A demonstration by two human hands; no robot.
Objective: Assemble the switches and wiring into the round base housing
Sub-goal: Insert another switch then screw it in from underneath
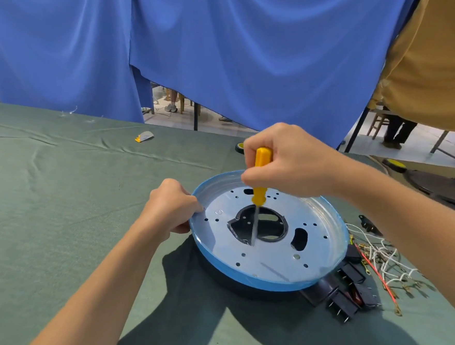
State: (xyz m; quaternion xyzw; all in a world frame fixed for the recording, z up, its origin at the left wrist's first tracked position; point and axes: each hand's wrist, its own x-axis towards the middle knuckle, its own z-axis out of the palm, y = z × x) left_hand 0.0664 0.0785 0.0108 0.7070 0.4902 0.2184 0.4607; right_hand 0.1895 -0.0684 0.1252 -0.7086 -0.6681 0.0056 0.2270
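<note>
Right hand (293, 162) wraps its curled fingers around the yellow handle of a screwdriver (261, 175), held nearly upright over the housing (255, 282). The blade slants down and toward the person, and its tip meets the silver plate at the near edge of the large central opening. Left hand (170, 211) grips the housing's left rim, fingers curled over the edge and thumb beneath.

Both hands reach in from the lower corners, forearms bare. The housing, a round pan with a blue rim and a perforated metal floor, sits on the bench (60, 184), right of centre and tilted slightly toward the camera. A dark part shows through the central opening.

Black switches (342, 296) lie in a loose cluster just beside the housing's near right edge, their metal pins visible. White and red wires (383, 258) with brass terminals sprawl in a tangle to the right of them, under the right forearm. A small black connector (370, 224) lies just beyond the tangle.

Green cloth covers the bench, and a yellow and white scrap (144, 137) rests far back on it. A blue curtain (239, 50) hangs behind.
</note>
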